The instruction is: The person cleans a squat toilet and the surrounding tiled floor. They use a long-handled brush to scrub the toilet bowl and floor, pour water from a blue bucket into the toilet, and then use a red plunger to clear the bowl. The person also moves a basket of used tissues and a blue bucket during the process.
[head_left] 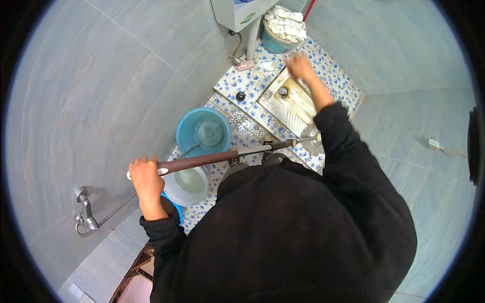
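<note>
My left hand [146, 181] grips the brown end of a mop handle [201, 161], which lies level across the front of my body. At the other end, close to my right sleeve, are the mop's grey strands [313, 147], partly hidden by that sleeve. My right hand [299, 68] is stretched out over the far edge of a stained white squat toilet [303, 102]. Its fingers are curled and blurred, so whether they hold anything is unclear. A light blue bucket [204, 132] and a white bucket with cloudy water [189, 185] stand beyond and below the handle.
A wall faucet [87, 216] at left feeds a thin hose [119, 208] reaching the blue bucket. A bin heaped with white paper [286, 24] stands by the cistern [237, 15]. A black round object [240, 96] lies on the raised tiled step. A plug [434, 144] hangs at right.
</note>
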A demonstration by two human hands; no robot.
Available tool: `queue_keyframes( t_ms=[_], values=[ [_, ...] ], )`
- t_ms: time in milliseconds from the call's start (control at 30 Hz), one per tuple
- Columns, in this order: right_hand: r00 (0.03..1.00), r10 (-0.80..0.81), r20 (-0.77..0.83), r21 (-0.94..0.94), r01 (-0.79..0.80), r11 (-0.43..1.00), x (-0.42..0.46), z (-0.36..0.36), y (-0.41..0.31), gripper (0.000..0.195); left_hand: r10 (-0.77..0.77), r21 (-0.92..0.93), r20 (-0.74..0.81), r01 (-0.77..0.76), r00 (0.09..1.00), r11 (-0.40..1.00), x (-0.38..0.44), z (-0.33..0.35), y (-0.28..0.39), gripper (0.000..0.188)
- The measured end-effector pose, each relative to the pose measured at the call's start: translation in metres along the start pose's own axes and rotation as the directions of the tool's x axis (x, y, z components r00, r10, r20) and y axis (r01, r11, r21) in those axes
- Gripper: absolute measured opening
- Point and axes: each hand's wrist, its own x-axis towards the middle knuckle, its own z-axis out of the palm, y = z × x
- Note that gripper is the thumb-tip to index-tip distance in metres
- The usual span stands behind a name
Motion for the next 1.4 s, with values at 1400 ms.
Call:
queue_keyframes(
  t_ms=[1400],
  values=[
    [0.259, 0.871, -0.418, 0.010, -0.957, 0.289, -0.311, 0.233, 0.394, 0.022, 0.013, 0.318, 0.380, -0.145, 0.925, 0.937, 0.025, 0.104, -0.023, 0.013]
  ],
)
